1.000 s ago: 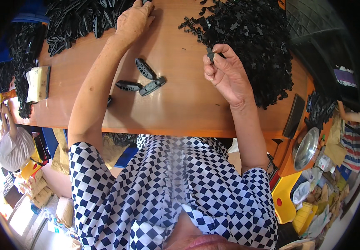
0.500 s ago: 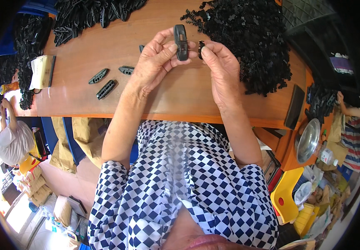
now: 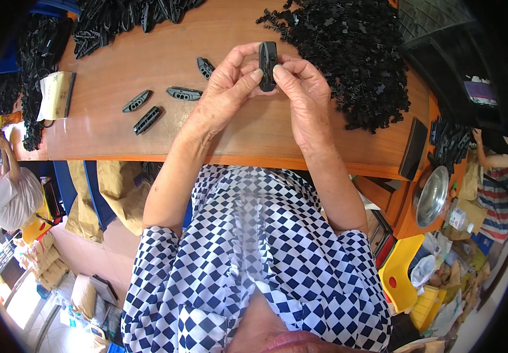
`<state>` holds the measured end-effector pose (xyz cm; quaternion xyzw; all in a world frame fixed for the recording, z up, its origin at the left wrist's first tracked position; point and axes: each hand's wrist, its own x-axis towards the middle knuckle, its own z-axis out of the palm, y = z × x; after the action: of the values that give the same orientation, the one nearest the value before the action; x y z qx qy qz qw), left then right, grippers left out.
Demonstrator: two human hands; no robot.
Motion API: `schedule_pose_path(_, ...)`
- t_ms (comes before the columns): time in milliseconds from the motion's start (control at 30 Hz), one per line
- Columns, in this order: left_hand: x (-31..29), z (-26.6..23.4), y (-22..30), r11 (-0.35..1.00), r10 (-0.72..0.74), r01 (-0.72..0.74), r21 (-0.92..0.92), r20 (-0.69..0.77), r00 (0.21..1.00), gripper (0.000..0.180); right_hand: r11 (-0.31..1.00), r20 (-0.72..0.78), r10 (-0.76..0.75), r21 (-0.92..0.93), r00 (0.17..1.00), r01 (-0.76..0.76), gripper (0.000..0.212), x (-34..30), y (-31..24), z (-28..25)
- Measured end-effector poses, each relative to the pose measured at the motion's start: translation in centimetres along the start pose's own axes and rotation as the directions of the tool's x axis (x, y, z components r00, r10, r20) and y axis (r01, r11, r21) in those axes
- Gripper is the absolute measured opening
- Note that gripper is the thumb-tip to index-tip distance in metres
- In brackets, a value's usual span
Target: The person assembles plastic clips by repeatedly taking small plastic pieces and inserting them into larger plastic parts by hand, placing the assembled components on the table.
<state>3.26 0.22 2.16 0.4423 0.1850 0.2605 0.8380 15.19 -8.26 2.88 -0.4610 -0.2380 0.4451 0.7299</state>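
While the checked shirt (image 3: pixel 254 247) filled the lower centre of the frame, both hands met at upper centre, above the wooden table (image 3: pixel 101 82), around one elongated black plastic shell (image 3: pixel 267 65) whose long side ran up the picture. The left hand (image 3: pixel 233 79) had its fingers curled about the shell's left side, thumb toward the lower end; the right hand (image 3: pixel 306 88) had its thumb and fingertips drawn narrow against the right edge, and whether they also pinched a smaller piece could not be told. Good handling seemed to depend on the left grip keeping the shell steady, so that the right thumb could press squarely rather than twist it. Four similar shells (image 3: pixel 184 93) lay loose left of centre, apart enough to be picked up singly. Farther off, a heap of small black clips (image 3: pixel 354 65) spread across the upper right, handy to the right hand, and a pile of long black shells (image 3: pixel 119 23) lay at upper left.
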Motion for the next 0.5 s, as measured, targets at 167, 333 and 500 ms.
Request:
schedule_pose_path(167, -0.6, 0.2, -0.1, 0.993, 0.056, -0.059, 0.097, 0.037, 0.998, 0.049, 0.997, -0.009, 0.042, -0.061, 0.999, -0.042, 0.02, -0.1, 0.5, 0.0)
schedule_pose_path(333, -1.1, -0.1, -1.0, 0.93, 0.102, -0.095, 0.355, -0.001, 0.995, 0.062, 0.984, 0.078, 0.116, -0.144, 0.99, -0.104, 0.036, 0.3, 0.4, -0.1)
schedule_pose_path(500, -0.8, 0.1, -0.1, 0.924, 0.081, -0.067, 0.377, -0.02, 0.997, 0.061, 0.964, 0.102, 0.191, -0.205, 0.976, -0.167, 0.039, 1.3, 0.5, -0.3)
